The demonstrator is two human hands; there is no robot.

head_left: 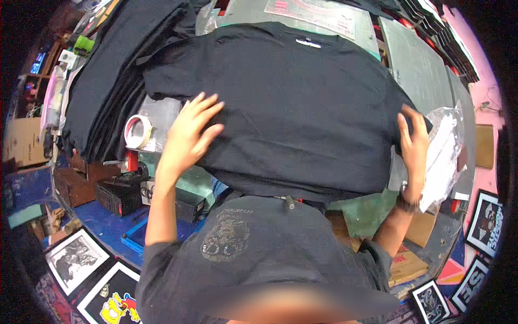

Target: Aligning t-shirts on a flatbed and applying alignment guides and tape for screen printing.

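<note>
A black T-shirt (302, 108) lies spread out before me, its neckline with a white label at the far side and its hem toward my body. My left hand (193, 132) rests at the shirt's left edge, just below the left sleeve, fingers spread and holding nothing. On the opposite side, my right hand (414, 135) is at the right sleeve, fingers slightly bent and apart, touching the cloth. A dark band circles my right wrist. Light wrinkles run across the lower part of the shirt.
More black garments (116, 92) are piled at the left, beside a roll of tape (138, 132). Clear plastic packaging with white contents (442, 156) sits by my right hand. Grey panels (415, 65) lie at the far right. Framed pictures (78, 260) stand low behind.
</note>
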